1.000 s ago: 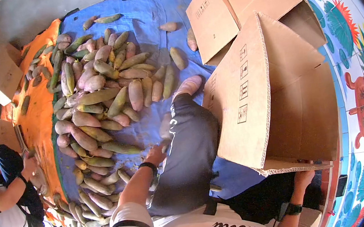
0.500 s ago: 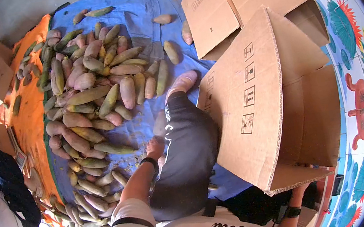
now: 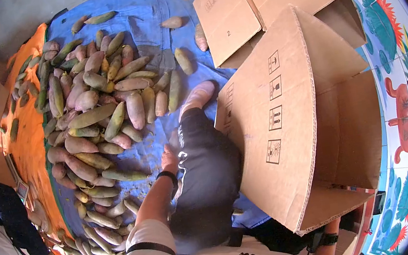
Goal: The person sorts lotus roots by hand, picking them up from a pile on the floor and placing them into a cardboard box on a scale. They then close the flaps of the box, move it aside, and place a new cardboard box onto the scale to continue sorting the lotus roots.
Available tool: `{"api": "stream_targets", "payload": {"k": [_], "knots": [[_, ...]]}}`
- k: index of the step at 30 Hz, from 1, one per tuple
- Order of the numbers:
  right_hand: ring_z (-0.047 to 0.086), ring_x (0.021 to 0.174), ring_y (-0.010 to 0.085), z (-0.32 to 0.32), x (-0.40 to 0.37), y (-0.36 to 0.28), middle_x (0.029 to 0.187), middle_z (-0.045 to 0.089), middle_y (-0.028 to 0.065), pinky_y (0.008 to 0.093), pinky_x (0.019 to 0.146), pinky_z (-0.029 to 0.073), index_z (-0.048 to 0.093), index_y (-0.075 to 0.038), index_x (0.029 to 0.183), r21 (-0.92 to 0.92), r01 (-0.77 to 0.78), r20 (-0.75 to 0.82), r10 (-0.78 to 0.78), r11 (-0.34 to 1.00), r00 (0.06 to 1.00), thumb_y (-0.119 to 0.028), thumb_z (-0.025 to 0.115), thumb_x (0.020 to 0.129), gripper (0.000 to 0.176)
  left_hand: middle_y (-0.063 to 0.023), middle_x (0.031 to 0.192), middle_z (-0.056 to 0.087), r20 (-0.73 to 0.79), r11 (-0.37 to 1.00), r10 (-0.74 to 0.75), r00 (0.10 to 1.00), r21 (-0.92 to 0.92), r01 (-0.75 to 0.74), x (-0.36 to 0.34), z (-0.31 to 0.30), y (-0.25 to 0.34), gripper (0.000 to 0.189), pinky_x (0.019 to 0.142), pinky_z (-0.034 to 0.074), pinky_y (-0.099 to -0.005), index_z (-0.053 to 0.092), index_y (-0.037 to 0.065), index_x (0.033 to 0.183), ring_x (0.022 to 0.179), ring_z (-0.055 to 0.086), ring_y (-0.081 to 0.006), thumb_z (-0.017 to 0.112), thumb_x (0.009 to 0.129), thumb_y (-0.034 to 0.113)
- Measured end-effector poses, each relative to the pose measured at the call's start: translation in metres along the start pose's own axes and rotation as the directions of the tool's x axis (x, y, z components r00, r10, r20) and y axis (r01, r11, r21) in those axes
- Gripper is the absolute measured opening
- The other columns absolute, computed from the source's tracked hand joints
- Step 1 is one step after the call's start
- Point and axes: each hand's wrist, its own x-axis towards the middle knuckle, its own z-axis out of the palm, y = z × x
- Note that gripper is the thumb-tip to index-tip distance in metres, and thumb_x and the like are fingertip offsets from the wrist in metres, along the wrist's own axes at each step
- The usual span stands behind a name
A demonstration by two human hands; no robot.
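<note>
My left hand [image 3: 169,160] is low beside my dark-trousered left leg [image 3: 202,169], just right of a heap of long green, yellowish and pinkish tuber-like vegetables [image 3: 89,117]. Its fingers are partly hidden against the leg, and no held object can be made out. On the right, my right hand [image 3: 333,225] reaches up to the lower edge of a large open cardboard box [image 3: 274,113]. The box covers its fingers, so their grip cannot be seen. The box lies tilted, its opening facing right, and its near wall is beside my leg.
A blue tarp [image 3: 152,10] lies under the heap, with an orange sheet [image 3: 29,150] to its left. Another cardboard box [image 3: 226,21] stands at the back right. Loose vegetables lie near my pink shoe [image 3: 198,94]. A patterned tile wall [image 3: 401,122] borders the right.
My view has shifted slightly, moving the heap leftward. A blurred purplish-grey shape just above my left hand no longer shows. The large box's lower edge sits slightly lower in view.
</note>
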Motion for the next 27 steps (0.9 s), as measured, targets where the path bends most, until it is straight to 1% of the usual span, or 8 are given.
{"api": "stream_targets", "payload": {"k": [5, 9, 13, 15, 18, 20, 22, 27], "knots": [[0.052, 0.090, 0.0256, 0.002, -0.004, 0.001, 0.095, 0.058, 0.0066, 0.0434, 0.081, 0.041, 0.059, -0.008, 0.091, 0.009, -0.021, 0.002, 0.021, 1.000, 1.000, -0.028, 0.059, 0.080, 0.023, -0.0206, 0.120, 0.045, -0.044, 0.998, -0.017, 0.999, -0.055, 0.014, 0.012, 0.012, -0.008, 0.052, 0.092, 0.039, -0.0418, 0.028, 0.012, 0.131, 0.113, 0.045, -0.0358, 0.049, 0.083, 0.016], [0.052, 0.090, 0.0256, 0.001, -0.004, 0.000, 0.096, 0.057, 0.0062, 0.0439, 0.081, 0.041, 0.059, -0.009, 0.091, -0.004, -0.022, 0.003, 0.022, 1.000, 1.000, -0.028, 0.059, 0.079, 0.022, -0.0230, 0.120, 0.043, -0.018, 0.996, 0.028, 0.999, -0.085, -0.029, 0.058, 0.042, -0.058, 0.057, 0.093, 0.039, -0.0415, 0.032, 0.007, 0.127, 0.112, 0.044, -0.0374, 0.055, 0.079, 0.028], [0.052, 0.090, 0.0257, 0.003, 0.013, -0.006, 0.096, 0.057, 0.0057, 0.0443, 0.081, 0.040, 0.060, -0.010, 0.091, -0.031, 0.021, -0.029, -0.022, 0.999, 0.999, -0.029, 0.059, 0.079, 0.022, -0.0248, 0.120, 0.044, 0.146, 0.997, 0.065, 0.987, -0.059, -0.057, -0.030, -0.063, -0.007, 0.086, 0.093, 0.038, -0.0409, 0.034, 0.002, 0.125, 0.111, 0.045, -0.0377, 0.069, 0.060, 0.047], [0.052, 0.091, 0.0257, 0.002, 0.038, -0.017, 0.096, 0.057, 0.0055, 0.0445, 0.081, 0.040, 0.060, -0.011, 0.090, -0.062, 0.086, -0.065, -0.090, 0.994, 0.994, -0.029, 0.059, 0.079, 0.022, -0.0236, 0.120, 0.044, 0.139, 0.992, 0.110, 0.984, 0.042, -0.117, -0.034, -0.072, -0.022, 0.100, 0.094, 0.038, -0.0401, 0.033, 0.001, 0.126, 0.112, 0.044, -0.0362, 0.074, 0.051, 0.054], [0.052, 0.091, 0.0258, -0.002, 0.068, -0.033, 0.096, 0.057, 0.0052, 0.0448, 0.081, 0.039, 0.061, -0.012, 0.090, -0.134, 0.178, -0.116, -0.194, 0.975, 0.974, -0.029, 0.059, 0.078, 0.021, -0.0228, 0.120, 0.044, 0.078, 0.989, 0.137, 0.987, -0.073, -0.132, -0.026, -0.075, -0.056, 0.104, 0.094, 0.038, -0.0395, 0.031, 0.000, 0.128, 0.113, 0.043, -0.0355, 0.075, 0.050, 0.054], [0.052, 0.091, 0.0258, -0.003, 0.075, -0.039, 0.097, 0.057, 0.0050, 0.0450, 0.081, 0.039, 0.061, -0.012, 0.090, -0.160, 0.211, -0.129, -0.232, 0.964, 0.964, -0.030, 0.059, 0.078, 0.021, -0.0218, 0.121, 0.043, 0.072, 0.991, 0.132, 0.989, -0.003, -0.132, -0.032, -0.084, -0.072, 0.104, 0.093, 0.039, -0.0387, 0.027, 0.002, 0.131, 0.112, 0.044, -0.0349, 0.077, 0.052, 0.048], [0.052, 0.091, 0.0258, -0.004, 0.080, -0.044, 0.097, 0.057, 0.0048, 0.0452, 0.081, 0.039, 0.061, -0.013, 0.090, -0.174, 0.229, -0.135, -0.254, 0.958, 0.958, -0.030, 0.059, 0.078, 0.021, -0.0213, 0.120, 0.042, -0.012, 0.957, 0.253, 0.967, 0.152, -0.249, -0.047, -0.097, -0.074, 0.099, 0.093, 0.039, -0.0385, 0.027, 0.003, 0.131, 0.110, 0.045, -0.0344, 0.079, 0.054, 0.039], [0.051, 0.092, 0.0259, -0.012, 0.085, -0.056, 0.097, 0.056, 0.0042, 0.0457, 0.081, 0.038, 0.062, -0.014, 0.090, -0.338, 0.352, -0.187, -0.429, 0.873, 0.884, -0.030, 0.060, 0.077, 0.021, -0.0200, 0.117, 0.043, 0.003, 0.952, 0.199, 0.980, 0.235, -0.194, -0.066, -0.106, -0.073, 0.091, 0.092, 0.040, -0.0390, 0.029, 0.006, 0.128, 0.110, 0.044, -0.0349, 0.078, 0.056, 0.033]]}}
